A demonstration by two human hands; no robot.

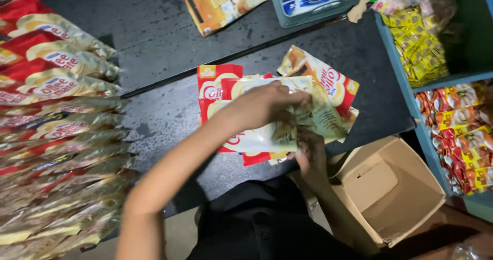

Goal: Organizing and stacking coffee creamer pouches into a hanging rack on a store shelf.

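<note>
From the head view I see my left hand (pixel 262 106) reaching across from the left, its grip closed over the top of a red, yellow and white sachet stack (pixel 267 119) lying on the dark desk (pixel 169 111). My right hand (pixel 308 152) comes up from below, fingers curled shut on the stack's lower right corner, at the near edge of the desk. The stack sits mid-desk, fanned, with its right side close to the desk's right edge.

An open cardboard box (pixel 390 193) stands just beyond that edge, below and to the right, flaps spread, touching nothing I hold. Further right, blue shelves (pixel 411 101) hold small yellow and red packets. Along the left, a long overlapping row of sachets (pixel 56 131) covers the desk's left side. Between that row and the stack lies bare dark surface, the widest open room here. At the top lie one orange pouch (pixel 226 3) and a grey-green crate (pixel 318 3), well apart from my hands.
</note>
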